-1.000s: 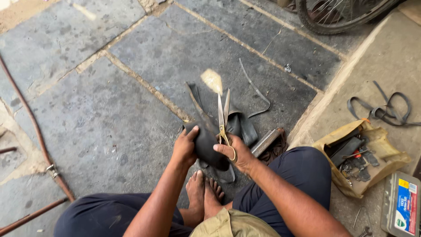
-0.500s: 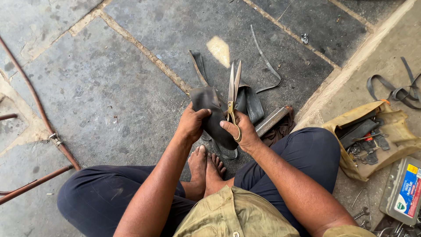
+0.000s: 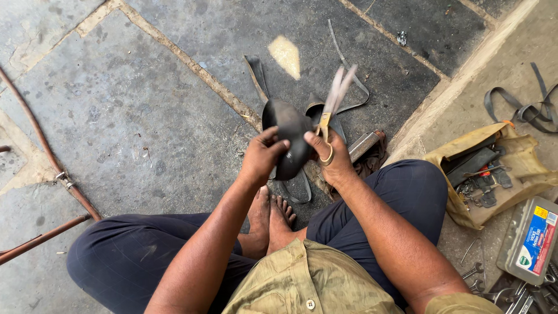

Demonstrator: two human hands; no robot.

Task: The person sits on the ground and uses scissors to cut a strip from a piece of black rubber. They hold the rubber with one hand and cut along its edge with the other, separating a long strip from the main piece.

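Observation:
I sit cross-legged on a stone floor. My left hand (image 3: 263, 156) grips a piece of black rubber tube (image 3: 289, 131), held up in front of me. My right hand (image 3: 329, 152) holds scissors (image 3: 334, 99) with yellow handles; the blades point up and away, blurred and slightly apart, beside the rubber's right edge. More black rubber strips (image 3: 256, 74) lie on the floor under and beyond my hands.
A yellowish cloth bag (image 3: 520, 168) of metal tools lies at right, with black straps (image 3: 526, 107) beyond it. A small tin box (image 3: 532, 238) and loose tools sit at lower right. A rusty pipe (image 3: 40, 151) runs along the left. A raised kerb (image 3: 459, 81) crosses right.
My hands lifted the rubber piece and scissors closer to me. The scissors tilted to the right and their blades are moving.

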